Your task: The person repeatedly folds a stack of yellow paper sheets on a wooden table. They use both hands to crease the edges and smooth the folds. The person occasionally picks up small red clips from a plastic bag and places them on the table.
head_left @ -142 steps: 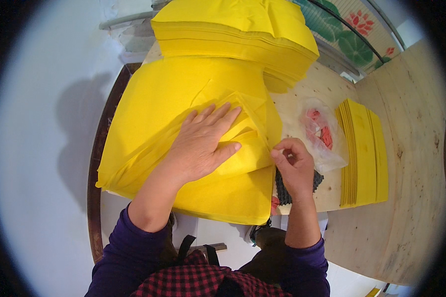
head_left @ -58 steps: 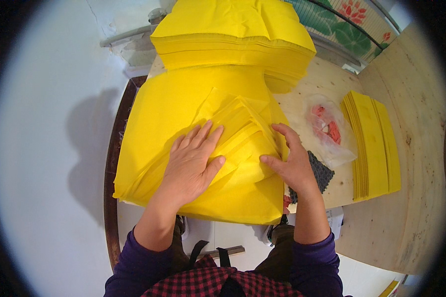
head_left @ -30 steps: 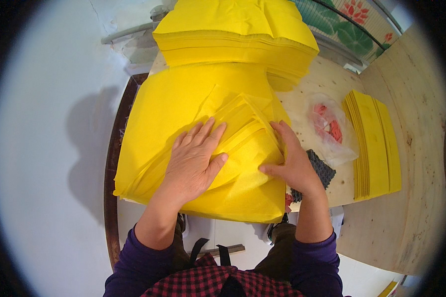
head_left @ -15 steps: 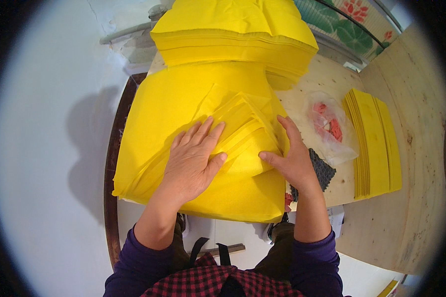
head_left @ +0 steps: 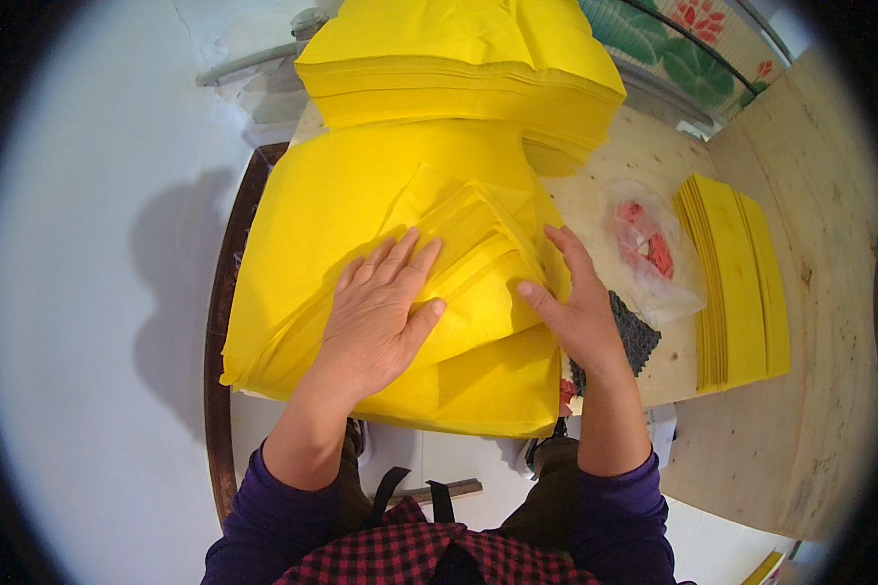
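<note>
A stack of thin yellow fabric sheets [head_left: 293,214] lies in front of me, its upper layers folded over in slanting pleats toward the middle. My left hand [head_left: 376,312] rests flat on the folded layers, fingers stretched out and thumb apart. At the right edge of the fold is my right hand [head_left: 582,307], its thumb on the fabric and its index finger stretched up along the edge. Thumb and index finger stand well apart; the other right fingers are mostly hidden. Below the hands, the folded layer casts a shadow on the sheet under it.
A thick yellow fabric pile [head_left: 458,88] stands behind. On the wooden table [head_left: 644,146] to the right are a clear plastic bag [head_left: 678,288] with red bands, a dark textured cloth [head_left: 636,336] and folded yellow bundles [head_left: 737,283]. A wooden panel [head_left: 819,292] rises at the far right.
Near my right hand, the lower edge of the folded layer has lifted, showing a shadowed gap beneath. My right thumb has shifted slightly rightward. My left hand has hardly moved.
</note>
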Demonstrator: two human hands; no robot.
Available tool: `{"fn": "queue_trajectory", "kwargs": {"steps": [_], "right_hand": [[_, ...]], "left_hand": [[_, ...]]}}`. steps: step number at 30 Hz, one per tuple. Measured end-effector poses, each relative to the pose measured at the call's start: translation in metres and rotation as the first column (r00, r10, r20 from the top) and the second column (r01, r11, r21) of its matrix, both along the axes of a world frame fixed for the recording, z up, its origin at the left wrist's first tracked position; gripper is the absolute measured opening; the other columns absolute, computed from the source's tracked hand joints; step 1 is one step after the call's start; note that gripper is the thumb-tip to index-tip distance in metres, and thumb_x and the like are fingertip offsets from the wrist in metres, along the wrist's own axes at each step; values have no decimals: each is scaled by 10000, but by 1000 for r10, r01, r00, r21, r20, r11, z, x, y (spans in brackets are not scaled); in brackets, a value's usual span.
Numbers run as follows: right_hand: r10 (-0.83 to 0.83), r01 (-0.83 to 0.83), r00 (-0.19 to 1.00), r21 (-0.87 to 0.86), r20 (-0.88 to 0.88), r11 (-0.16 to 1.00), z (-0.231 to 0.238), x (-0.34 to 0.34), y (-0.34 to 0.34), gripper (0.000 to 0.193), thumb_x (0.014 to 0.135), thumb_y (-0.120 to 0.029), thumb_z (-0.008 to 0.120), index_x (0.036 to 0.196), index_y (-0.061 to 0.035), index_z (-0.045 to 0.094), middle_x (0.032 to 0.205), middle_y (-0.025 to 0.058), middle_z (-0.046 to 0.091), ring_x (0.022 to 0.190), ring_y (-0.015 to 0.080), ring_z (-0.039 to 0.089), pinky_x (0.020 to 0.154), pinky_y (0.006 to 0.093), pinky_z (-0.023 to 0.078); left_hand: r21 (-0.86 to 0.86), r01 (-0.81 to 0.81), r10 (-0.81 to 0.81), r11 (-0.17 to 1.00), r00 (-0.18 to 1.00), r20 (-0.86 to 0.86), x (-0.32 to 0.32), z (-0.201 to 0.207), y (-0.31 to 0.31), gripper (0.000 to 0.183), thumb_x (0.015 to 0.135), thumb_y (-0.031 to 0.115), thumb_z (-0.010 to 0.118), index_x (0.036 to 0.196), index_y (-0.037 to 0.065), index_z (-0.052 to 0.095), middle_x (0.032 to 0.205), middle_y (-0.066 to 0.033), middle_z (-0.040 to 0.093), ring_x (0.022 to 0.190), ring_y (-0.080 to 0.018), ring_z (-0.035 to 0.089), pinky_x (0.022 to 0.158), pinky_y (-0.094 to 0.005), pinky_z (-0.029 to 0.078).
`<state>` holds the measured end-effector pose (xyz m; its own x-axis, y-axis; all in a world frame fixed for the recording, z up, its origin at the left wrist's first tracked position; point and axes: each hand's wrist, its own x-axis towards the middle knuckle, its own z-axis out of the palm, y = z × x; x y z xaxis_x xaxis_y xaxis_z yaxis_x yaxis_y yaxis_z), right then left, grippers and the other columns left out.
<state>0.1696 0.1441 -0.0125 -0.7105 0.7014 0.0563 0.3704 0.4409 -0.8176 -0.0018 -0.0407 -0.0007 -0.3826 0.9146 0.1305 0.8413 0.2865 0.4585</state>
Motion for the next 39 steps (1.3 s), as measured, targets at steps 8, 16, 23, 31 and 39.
{"fn": "queue_trajectory", "kwargs": {"steps": [8, 16, 23, 31, 39], "right_hand": [[64, -66, 995, 29, 72, 997, 1, 6, 1, 907, 694, -264, 830, 1463, -47, 402, 1548, 270, 313, 1453, 385, 297, 1191, 425, 247], [161, -164, 985, 42, 54, 986, 19, 20, 10, 994, 681, -350, 843, 1494, -44, 360, 1584, 268, 243, 1479, 393, 239, 1191, 439, 236], [-49, 47, 998, 52, 45, 998, 0, -2, -1, 932, 730, -344, 819, 1490, -51, 366, 1580, 268, 247, 1467, 393, 262, 1189, 430, 246], [65, -85, 986, 131, 154, 988, 8, 10, 0, 1020, 652, -261, 862, 1507, -68, 340, 1578, 270, 245, 1468, 400, 253, 1196, 437, 239], [81, -82, 997, 63, 12, 995, 7, 10, 10, 954, 732, -407, 813, 1487, -38, 361, 1553, 281, 297, 1454, 404, 288, 1186, 441, 248]], "left_hand": [[3, -10, 10, 1000, 999, -35, 1, -1, 0, 597, 989, 392, 489, 1498, 93, 402, 1533, -200, 384, 1392, -393, 365, 1159, -488, 234], [8, -6, 6, 1000, 1000, -22, 1, -1, 0, 594, 986, 373, 497, 1501, 97, 395, 1540, -196, 376, 1407, -392, 349, 1164, -500, 229], [-17, -11, 11, 1000, 1000, 15, 1, 1, 0, 594, 987, 370, 494, 1505, 100, 386, 1552, -194, 360, 1428, -394, 323, 1172, -524, 214], [15, -7, 7, 1000, 1000, -25, 2, -1, -1, 593, 981, 369, 510, 1499, 100, 403, 1539, -193, 381, 1399, -392, 360, 1159, -488, 235], [18, -6, 6, 1000, 1000, -18, 1, -1, 0, 592, 983, 373, 504, 1499, 99, 403, 1536, -199, 383, 1396, -398, 361, 1160, -490, 233]]}}
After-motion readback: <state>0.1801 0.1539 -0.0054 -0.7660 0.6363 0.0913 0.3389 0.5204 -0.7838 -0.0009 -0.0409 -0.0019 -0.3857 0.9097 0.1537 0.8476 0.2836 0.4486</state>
